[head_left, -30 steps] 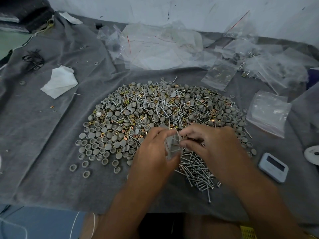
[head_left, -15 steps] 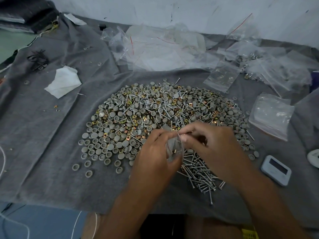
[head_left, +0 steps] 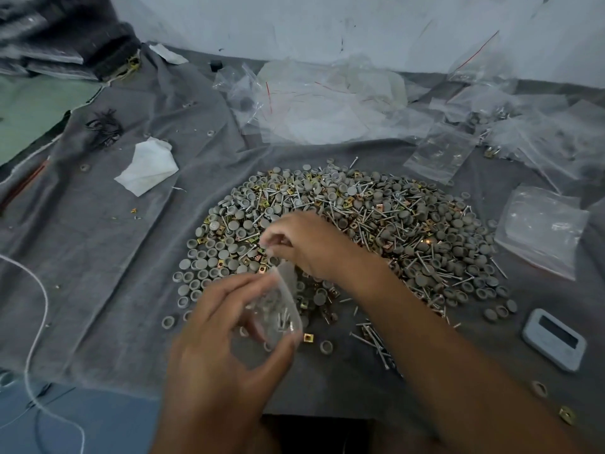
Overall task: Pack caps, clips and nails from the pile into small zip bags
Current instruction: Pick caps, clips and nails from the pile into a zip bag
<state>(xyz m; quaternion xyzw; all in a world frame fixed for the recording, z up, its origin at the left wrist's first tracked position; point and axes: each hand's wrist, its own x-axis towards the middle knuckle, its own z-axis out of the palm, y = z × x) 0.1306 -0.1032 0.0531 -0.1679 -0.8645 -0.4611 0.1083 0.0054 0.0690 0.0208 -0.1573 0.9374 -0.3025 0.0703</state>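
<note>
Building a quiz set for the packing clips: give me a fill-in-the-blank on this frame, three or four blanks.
1. The left hand holds a small clear ____ with nails inside.
2. The right hand reaches over the ____ of caps, clips and nails.
3. The crumpled white tissue lies to the ____ of that heap.
4. Everything rests on a ____ cloth.

Missing: zip bag; pile; left; grey

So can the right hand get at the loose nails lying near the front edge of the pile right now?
Probably yes. The right hand hovers over the pile, and the loose nails lie uncovered on the grey cloth just below its forearm. Pulling back should reach them. The left hand, holding the small bag, sits beside them, not over.
</note>
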